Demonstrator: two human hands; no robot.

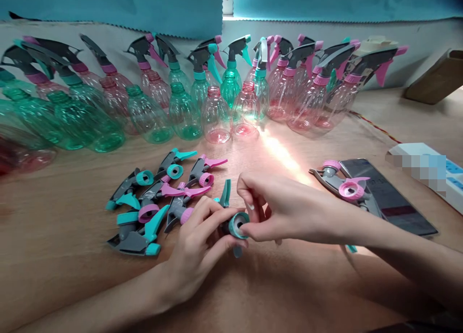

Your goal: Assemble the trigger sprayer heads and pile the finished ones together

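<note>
My left hand (193, 248) is closed around a grey trigger spray head with a teal screw collar (234, 225), whose opening faces right. A white ring and a dark centre show inside the collar. The thumb of my right hand (278, 210) touches the collar's opening. Its fingers are curled, and whatever they may hold is hidden. The teal trigger (225, 193) sticks up behind the collar. Left of my hands lies a loose pile of grey spray heads (133, 239) with teal or pink collars and triggers.
Behind the pile stand clear green bottles (184, 113) and pink bottles (218, 118), several topped with spray heads (235, 48). Pink-collared spray heads (350, 189) lie against a dark phone (390, 198) at right. A white power strip (415, 154) sits beyond it, near a brown block (436, 77).
</note>
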